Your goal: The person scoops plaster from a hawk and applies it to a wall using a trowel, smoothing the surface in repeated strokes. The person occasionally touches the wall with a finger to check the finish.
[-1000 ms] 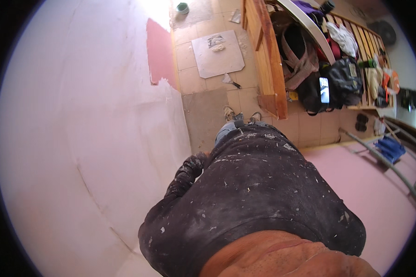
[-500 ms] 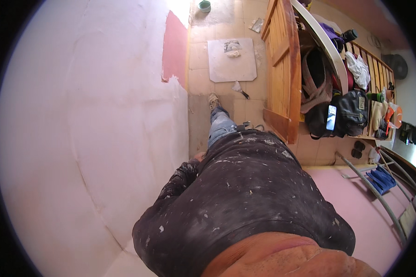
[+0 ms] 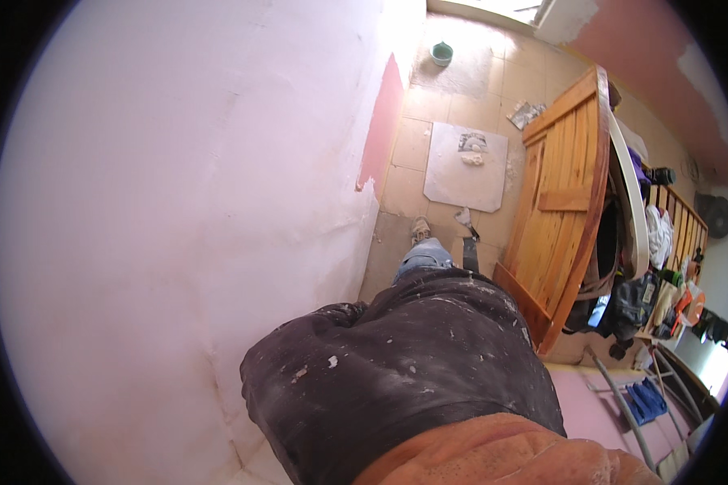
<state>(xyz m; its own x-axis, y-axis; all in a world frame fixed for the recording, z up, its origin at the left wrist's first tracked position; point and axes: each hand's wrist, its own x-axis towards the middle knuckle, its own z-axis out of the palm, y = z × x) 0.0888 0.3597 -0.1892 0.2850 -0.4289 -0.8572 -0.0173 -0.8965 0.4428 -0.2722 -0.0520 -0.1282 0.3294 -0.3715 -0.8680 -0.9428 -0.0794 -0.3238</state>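
Neither of my hands shows; my torso in a dark, paint-spotted sweatshirt [image 3: 412, 364] covers them. The left sleeve [image 3: 332, 317] bends close beside the white-coated wall [image 3: 218, 162]. Past my waist, a dark flat strip [image 3: 471, 255] sticks out over the floor; whether a hand holds it is hidden. Beyond it a putty knife [image 3: 466, 222] lies on the tiles. It is at the near edge of a pale square board [image 3: 453, 182] that carries a whitish lump [image 3: 471, 160] and a grey patterned piece.
A green bucket [image 3: 441, 54] stands at the far end of the tiled floor [image 3: 404, 170]. To the right rises a wooden bed end [image 3: 558, 202], with bags and clothes behind it. A metal frame with blue cloth [image 3: 645, 402] is at the lower right. Bare pink wall [image 3: 383, 121] shows at left.
The view has swung left, so floor things sit further right and lower. My left hand, partly seen before at my side, is now hidden. The dark strip past my waist has come into sight.
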